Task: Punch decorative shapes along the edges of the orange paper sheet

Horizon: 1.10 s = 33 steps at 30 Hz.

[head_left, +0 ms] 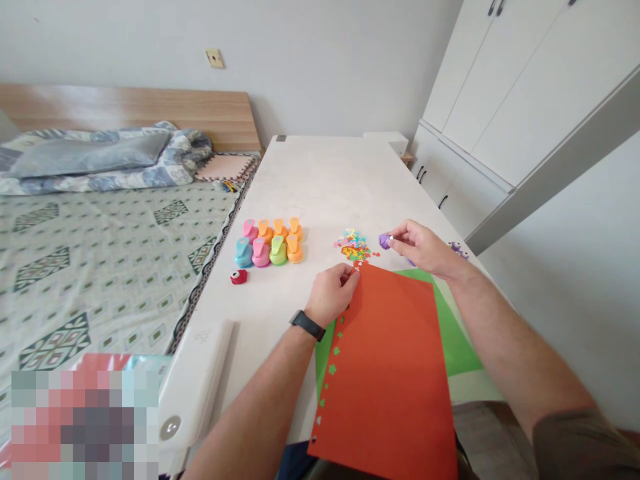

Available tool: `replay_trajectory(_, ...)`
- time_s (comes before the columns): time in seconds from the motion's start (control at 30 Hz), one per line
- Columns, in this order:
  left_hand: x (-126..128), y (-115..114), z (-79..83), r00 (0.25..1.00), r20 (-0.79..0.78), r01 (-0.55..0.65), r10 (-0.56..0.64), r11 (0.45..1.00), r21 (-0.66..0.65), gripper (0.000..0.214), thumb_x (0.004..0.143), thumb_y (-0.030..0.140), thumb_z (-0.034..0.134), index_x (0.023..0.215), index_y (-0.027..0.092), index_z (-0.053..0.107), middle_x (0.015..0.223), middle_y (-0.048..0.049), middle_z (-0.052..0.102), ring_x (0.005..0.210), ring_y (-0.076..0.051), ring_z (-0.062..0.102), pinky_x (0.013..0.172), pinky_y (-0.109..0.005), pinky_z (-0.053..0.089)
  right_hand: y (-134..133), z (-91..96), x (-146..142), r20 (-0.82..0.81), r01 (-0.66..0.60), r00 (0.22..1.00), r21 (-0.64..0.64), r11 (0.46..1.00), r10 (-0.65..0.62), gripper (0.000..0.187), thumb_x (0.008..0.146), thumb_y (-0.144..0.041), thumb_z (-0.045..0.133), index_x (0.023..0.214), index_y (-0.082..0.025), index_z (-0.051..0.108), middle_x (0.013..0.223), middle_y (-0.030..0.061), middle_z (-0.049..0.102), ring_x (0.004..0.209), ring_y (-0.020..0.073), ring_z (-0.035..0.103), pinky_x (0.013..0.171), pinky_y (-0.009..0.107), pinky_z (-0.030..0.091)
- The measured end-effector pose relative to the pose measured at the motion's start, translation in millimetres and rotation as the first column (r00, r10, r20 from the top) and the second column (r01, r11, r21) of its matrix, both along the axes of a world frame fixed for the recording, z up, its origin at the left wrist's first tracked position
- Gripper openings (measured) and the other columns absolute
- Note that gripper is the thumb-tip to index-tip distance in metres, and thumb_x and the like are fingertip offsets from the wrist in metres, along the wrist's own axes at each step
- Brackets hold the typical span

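My left hand (333, 292) pinches the upper left corner of an orange-red sheet of paper (393, 360), whose left edge has a row of small punched shapes. Beneath that sheet lies green paper (455, 333), showing at both sides. In my right hand (417, 247), between thumb and fingers, is a small purple craft punch (385, 241), just above or on the table; I cannot tell which. A pile of colourful paper cutouts (354, 245) lies between my hands, beyond the sheet's top edge.
Several larger craft punches (270, 241) stand in two rows on the white table (320, 180), with a small red punch (239, 277) before them. Small purple items (457, 249) sit beyond my right forearm. A long white device (197, 383) lies at the left edge, beside a bed (115, 267).
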<state>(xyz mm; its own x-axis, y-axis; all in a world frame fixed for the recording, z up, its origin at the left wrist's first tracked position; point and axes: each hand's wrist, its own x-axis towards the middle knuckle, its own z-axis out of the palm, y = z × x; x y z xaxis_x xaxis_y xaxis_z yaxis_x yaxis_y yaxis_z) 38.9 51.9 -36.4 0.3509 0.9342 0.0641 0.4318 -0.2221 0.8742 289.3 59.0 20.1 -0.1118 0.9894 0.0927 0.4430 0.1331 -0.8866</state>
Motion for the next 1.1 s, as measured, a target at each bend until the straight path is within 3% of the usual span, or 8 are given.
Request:
replay_trajectory(0.27,0,1,1.7,1.000,0.030,0.002,-0.001,1.000,-0.015,0.030,0.094,0.045,0.055,0.086,0.019,0.068,0.068,0.0007,0.068,0.058,-0.013,0.057,0.055,-0.023,0.039,16,-17.7,-18,0.049,-0.125,0.991,0.006,0.992,0.125,0.031,0.084,-0.032,0.075,0.110,-0.019,0.063,0.106,0.0070,0.073,0.095,0.0196,0.069,0.088,0.036,0.056)
replay_trajectory(0.47,0,0,7.0,0.999,0.021,-0.029,0.028,1.000,0.006,0.030,0.095,0.044,0.054,0.086,0.019,0.068,0.068,0.0009,0.066,0.060,-0.012,0.056,0.056,-0.023,0.039,27,-7.9,-23,0.040,-0.266,0.962,-0.114,0.957,0.272,0.038,0.080,-0.023,0.074,0.117,-0.018,0.068,0.102,0.0058,0.074,0.091,0.0180,0.069,0.084,0.032,0.055)
replay_trajectory(1.1,1,-1,6.8,0.998,0.054,-0.038,0.039,0.999,-0.014,0.033,0.095,0.047,0.055,0.089,0.019,0.070,0.066,0.0013,0.063,0.058,-0.012,0.052,0.054,-0.023,0.038,26,1.8,-24,-0.135,-0.320,0.946,-0.223,0.921,0.295,0.036,0.072,-0.021,0.079,0.107,-0.019,0.069,0.091,0.0018,0.073,0.078,0.0141,0.066,0.074,0.028,0.055)
